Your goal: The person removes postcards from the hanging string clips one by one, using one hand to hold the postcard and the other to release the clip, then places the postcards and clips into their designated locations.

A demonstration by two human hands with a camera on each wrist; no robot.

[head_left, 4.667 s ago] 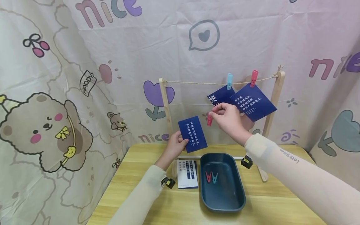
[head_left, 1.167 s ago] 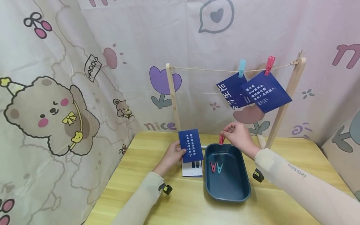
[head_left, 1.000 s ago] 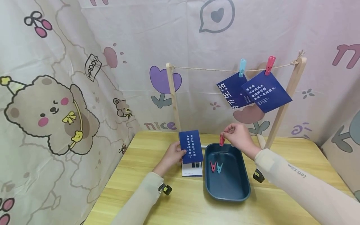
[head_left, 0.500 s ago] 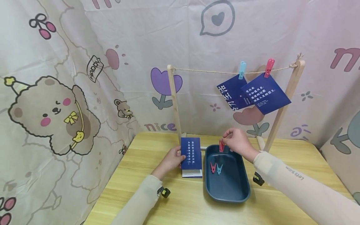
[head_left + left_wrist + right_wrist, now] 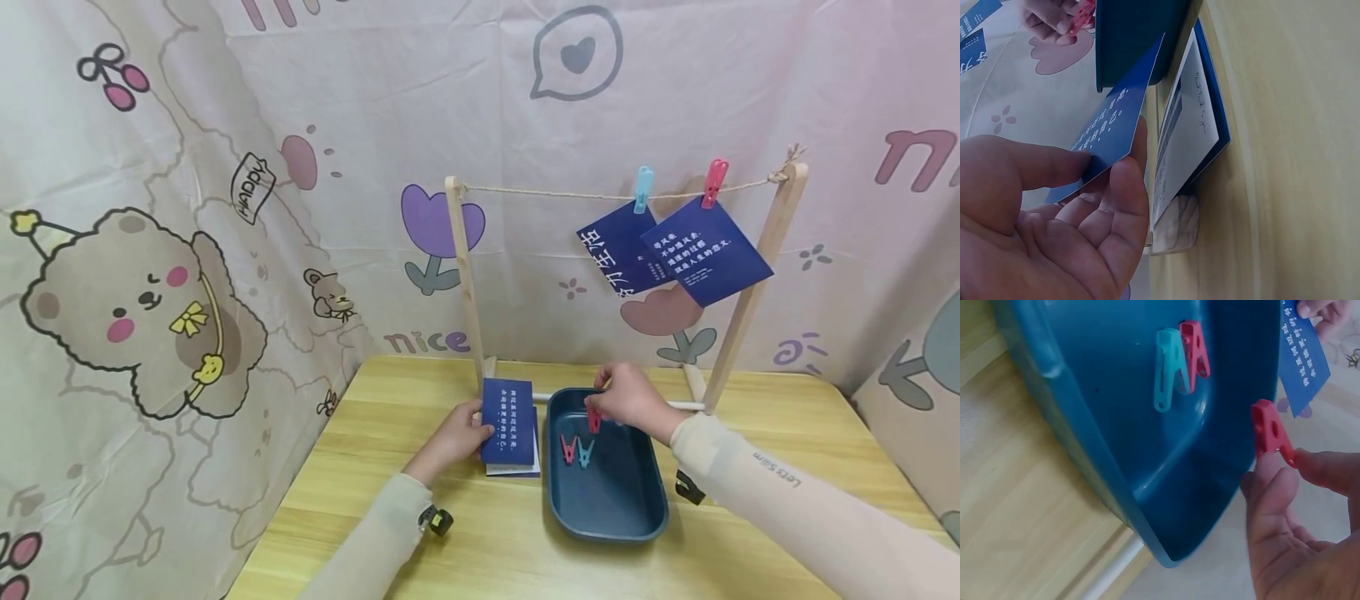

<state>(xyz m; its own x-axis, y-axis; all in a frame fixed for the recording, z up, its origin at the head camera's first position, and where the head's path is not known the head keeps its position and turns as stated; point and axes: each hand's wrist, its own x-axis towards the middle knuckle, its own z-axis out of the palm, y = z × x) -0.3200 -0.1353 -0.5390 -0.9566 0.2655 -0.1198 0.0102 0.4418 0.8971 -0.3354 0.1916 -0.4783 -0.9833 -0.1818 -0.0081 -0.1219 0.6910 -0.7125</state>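
Note:
My left hand (image 5: 452,437) pinches a blue card (image 5: 507,421) with white writing by its left edge, thumb on the printed face. In the left wrist view that card is held just above a white card (image 5: 1188,119) lying on another blue one. My right hand (image 5: 632,398) pinches a red clothespin (image 5: 1268,431) between thumb and fingers, over the far end of the dark blue tray (image 5: 607,529). Inside the tray lie a second red clothespin (image 5: 1194,356) and a teal clothespin (image 5: 1169,369), side by side.
Behind the tray stands a wooden frame (image 5: 467,283) with a string (image 5: 540,192) across it. From its right half hang two overlapping blue cards, one under a light blue clothespin (image 5: 642,190), one under a red clothespin (image 5: 714,183). A printed curtain (image 5: 337,117) backs the wooden table (image 5: 360,433).
Both hands have come down from near the string, the left lowering its card over the pile, the right bringing the red clothespin down to the tray. The head view has shifted.

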